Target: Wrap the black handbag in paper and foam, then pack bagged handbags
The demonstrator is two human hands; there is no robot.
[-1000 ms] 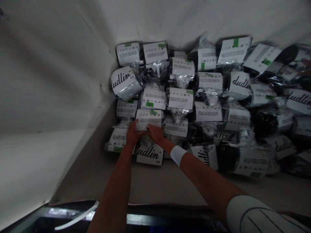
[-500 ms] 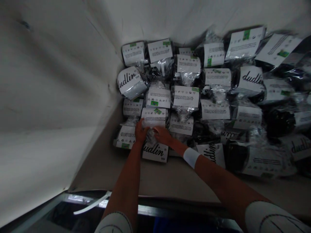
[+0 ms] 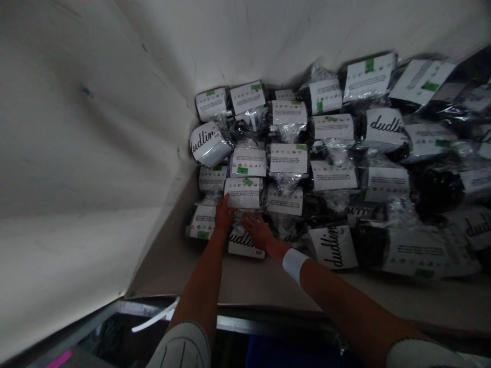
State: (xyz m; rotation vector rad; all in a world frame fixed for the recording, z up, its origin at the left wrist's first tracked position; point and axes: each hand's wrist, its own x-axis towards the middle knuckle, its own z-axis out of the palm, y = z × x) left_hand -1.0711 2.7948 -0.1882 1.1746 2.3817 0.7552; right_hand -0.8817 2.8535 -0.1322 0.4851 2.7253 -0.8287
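Several clear-bagged black packs with white "dudlin" paper labels are stacked in the corner of a big cardboard box. My left hand (image 3: 223,214) rests against the lower left edge of one labelled pack (image 3: 243,193), fingers pointing up. My right hand (image 3: 258,230), with a white wristband, lies flat with fingers spread on a front-row "dudlin" pack (image 3: 245,244). Neither hand grips anything.
The box's pale left wall (image 3: 88,153) and back wall (image 3: 287,36) close in the pile. A bare strip of the box floor (image 3: 245,283) runs in front of the packs. A metal edge (image 3: 238,323) and a white strap (image 3: 153,319) lie below.
Both hands have come off the labelled pack they were pressing; the right hand has slid down and flattened onto the front-row pack. The view shifted slightly.
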